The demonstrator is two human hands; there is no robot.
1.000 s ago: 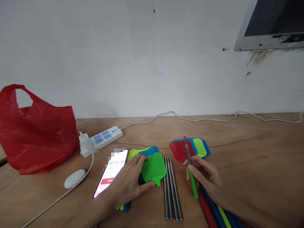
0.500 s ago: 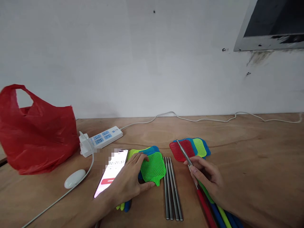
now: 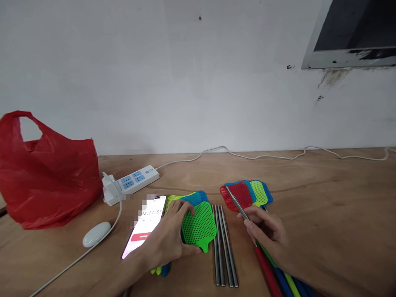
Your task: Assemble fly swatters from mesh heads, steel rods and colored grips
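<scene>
My left hand (image 3: 175,231) is closed on a bright green mesh fly swatter head (image 3: 199,225), fingers over its left side and thumb by its lower edge. Beneath it lie blue (image 3: 199,197) and yellow-green swatter heads. Between thumb and fingers my right hand (image 3: 266,229) pinches a metal rod (image 3: 238,204), tilted up to the left, with a red handle (image 3: 267,270) at its lower end. Several loose metal rods (image 3: 224,247) lie side by side between my hands. Behind the held rod's tip rests a red swatter head (image 3: 238,196) among blue and yellow-green ones.
A lit phone (image 3: 147,225) showing a timer lies beside my left forearm. Further left are a white power strip (image 3: 145,175) with its cable, a white oval device (image 3: 96,234) and a red plastic bag (image 3: 52,177). A wall (image 3: 198,82) stands behind the wooden table (image 3: 334,214).
The green swatter head has shifted slightly down toward me in my left hand. The rod in my right hand has tipped a little lower and to the left.
</scene>
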